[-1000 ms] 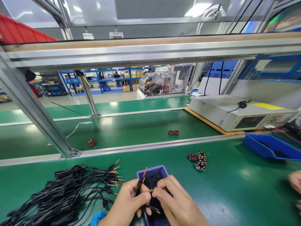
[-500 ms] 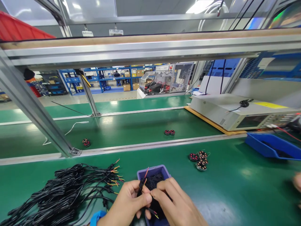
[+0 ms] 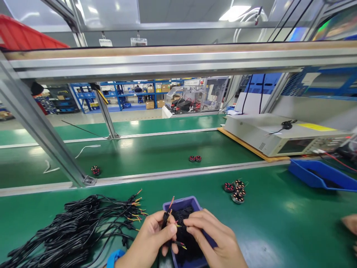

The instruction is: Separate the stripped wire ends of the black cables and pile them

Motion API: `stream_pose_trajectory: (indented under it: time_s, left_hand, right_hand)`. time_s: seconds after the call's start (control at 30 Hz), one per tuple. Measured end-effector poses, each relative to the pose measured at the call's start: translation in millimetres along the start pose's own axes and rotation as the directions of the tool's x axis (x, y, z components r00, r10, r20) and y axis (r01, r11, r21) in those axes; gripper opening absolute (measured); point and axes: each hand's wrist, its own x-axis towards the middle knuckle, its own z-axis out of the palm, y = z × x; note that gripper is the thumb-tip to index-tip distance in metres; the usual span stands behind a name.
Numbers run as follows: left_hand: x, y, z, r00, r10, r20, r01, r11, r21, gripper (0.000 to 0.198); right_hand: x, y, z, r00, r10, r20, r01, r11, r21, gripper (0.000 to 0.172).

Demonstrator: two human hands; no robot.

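My left hand (image 3: 152,240) pinches a black cable (image 3: 166,217) whose red, orange and yellow wire ends stick up above my thumb. My right hand (image 3: 214,240) is closed in a pinch close beside it, fingertips at the thin wire ends over a small purple-blue bin (image 3: 181,204) full of short black pieces. What the right fingers grip is too small to name. A blue band (image 3: 115,257) sits on my left wrist. A pile of black cables (image 3: 69,230) with coloured wire tips lies on the green mat to the left.
Several small round motors (image 3: 236,190) sit right of the bin. More motors (image 3: 195,159) (image 3: 95,171) ride the green conveyor behind a metal rail. A beige instrument (image 3: 284,136) and a blue tray (image 3: 320,175) stand at right. Another person's hand (image 3: 350,223) shows at the right edge.
The motors on the conveyor have drifted left. My right hand has shifted slightly right, away from the left thumb. The other person's hand has pulled back toward the right edge.
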Motion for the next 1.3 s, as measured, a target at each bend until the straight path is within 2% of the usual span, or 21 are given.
stream_pose_trajectory:
  time_s: [0.43,0.6,0.7,0.77,0.9,1.0,1.3]
  left_hand:
    - [1,-6,1.4,1.000,-0.001,-0.010,0.001,1.000,0.012,0.044]
    - [2,-10,2.3,0.999,0.005,-0.047,-0.003,0.999,0.038,0.046]
    - [2,-10,1.7,0.999,0.000,-0.035,0.002,0.999,0.049,0.046]
    - [1,-9,1.2,1.000,-0.009,-0.018,0.010,0.999,0.053,0.045]
    - [1,-4,-0.2,0.999,-0.033,0.011,0.033,0.999,0.041,0.044]
    - [1,0,-0.5,0.999,-0.039,0.038,0.037,0.998,0.045,0.041]
    - [-3,10,7.2,0.999,-0.036,0.018,0.035,0.998,0.052,0.045]
  right_hand:
    - [-1,-1,2,0.999,-0.036,0.025,0.037,0.999,-0.010,0.024]
    - [0,2,-3,0.987,-0.145,0.068,0.149,0.988,-0.045,0.027]
    - [0,3,-5,0.977,-0.193,0.093,0.192,0.981,0.018,0.029]
    - [0,3,-6,0.984,-0.148,0.098,0.145,0.989,0.040,0.029]
    - [-2,3,-5,0.999,-0.029,0.044,0.031,0.998,-0.049,0.029]
    - [0,3,-3,0.997,-0.070,0.018,0.071,0.994,-0.083,0.027]
    - [2,3,0,0.984,-0.175,0.036,0.178,0.977,-0.118,0.027]
